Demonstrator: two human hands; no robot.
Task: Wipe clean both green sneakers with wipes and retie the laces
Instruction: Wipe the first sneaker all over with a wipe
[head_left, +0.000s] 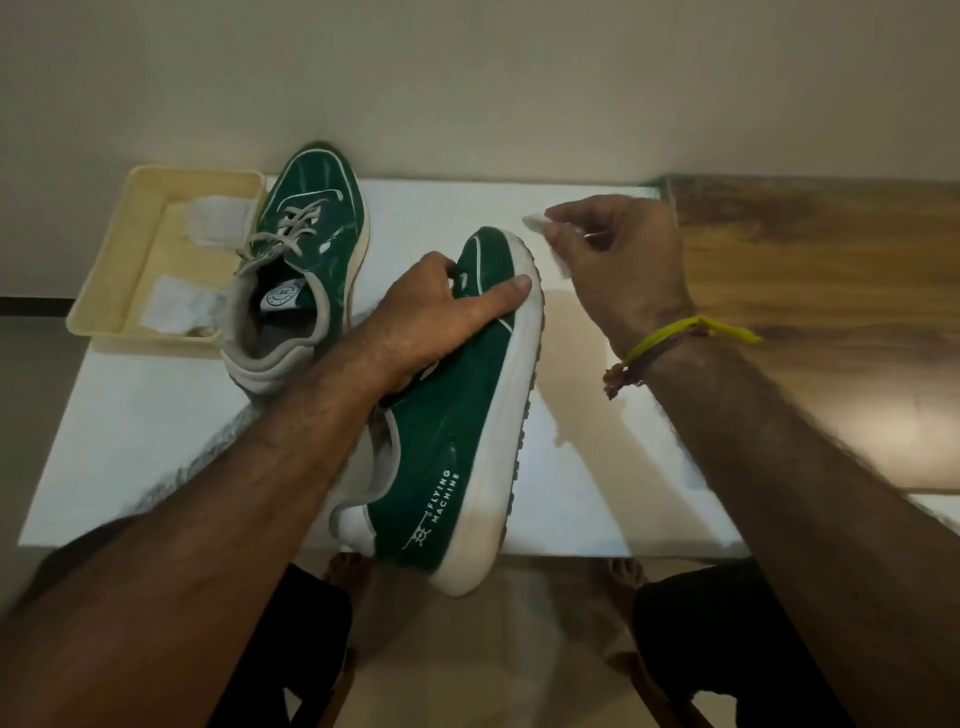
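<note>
Bare forearms are reaching in from the lower corners, with dark shorts and bare feet (349, 569) showing below the tabletop's near edge. Nearest of the task's things, the held green sneaker (457, 447) is tilting on its side, heel toward the camera and hanging past the white tabletop (130, 441); its suede-like green upper is carrying white "FLYING MACHINE" lettering, and its thick, smooth white rubber sole is turning to the right. The left hand (431, 322) is gripping this sneaker around the lacing area, fingers curling into the top while the thumb is pressing flat against the white toe edge. Just right of the toe, apart from it, the right hand (618, 265) is pinching a small crumpled white wipe (535, 221) between thumb and fingertips, a yellow thread band (685, 338) circling its wrist. Farther left, the second green sneaker (306, 249) is standing upright on the tabletop, glossy at the toe, its pale flat laces (291, 228) lying loose and its grey padded collar partly hidden behind the left wrist. Beside it, touching its left flank, a cream rectangular plastic tray (130, 249) is holding folded white wipes (182, 306). Wood-grain surface (810, 249) is extending to the right; a plain pale wall is rising beyond.
</note>
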